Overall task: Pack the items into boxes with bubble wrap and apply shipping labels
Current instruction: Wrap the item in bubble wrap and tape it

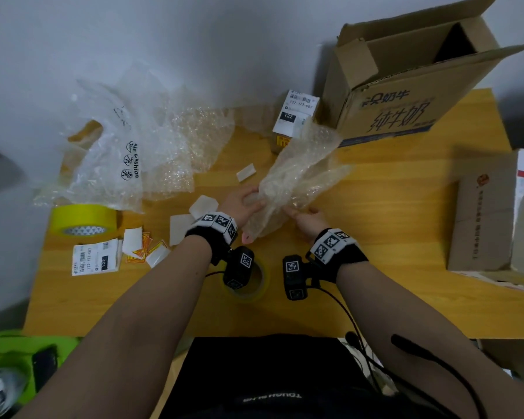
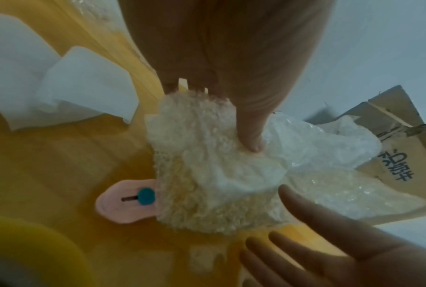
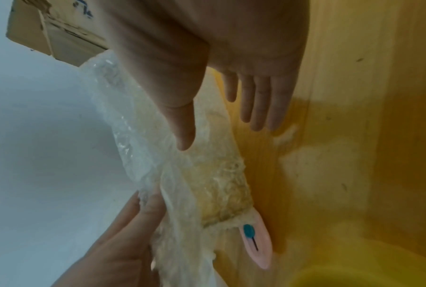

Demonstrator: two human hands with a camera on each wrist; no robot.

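Near the middle of the table (image 1: 375,207), toward its front edge, a person wraps a fleecy cream item (image 2: 207,194) with a pink end (image 2: 126,200) in a sheet of bubble wrap (image 1: 300,170). The left hand (image 1: 242,204) pinches the wrap against the item, thumb pressed into the film, fingers curled round the far side. The right hand (image 1: 307,217) hovers just beside the bundle, fingers straight and spread, holding nothing.

The loose half of the sheet flares up toward the open carton (image 1: 405,86) at the table's back right corner. To do this step well, the free hand would likely need to gather that flap and fold it snugly over the item while the left keeps its pinch, so the layers do not spring apart. The pink end pokes out bare and probably wants covering too.

A roll of tape (image 1: 248,282) lies close below the wrists, within easy reach for sealing. Shipping labels (image 1: 94,258) wait by the front left corner.
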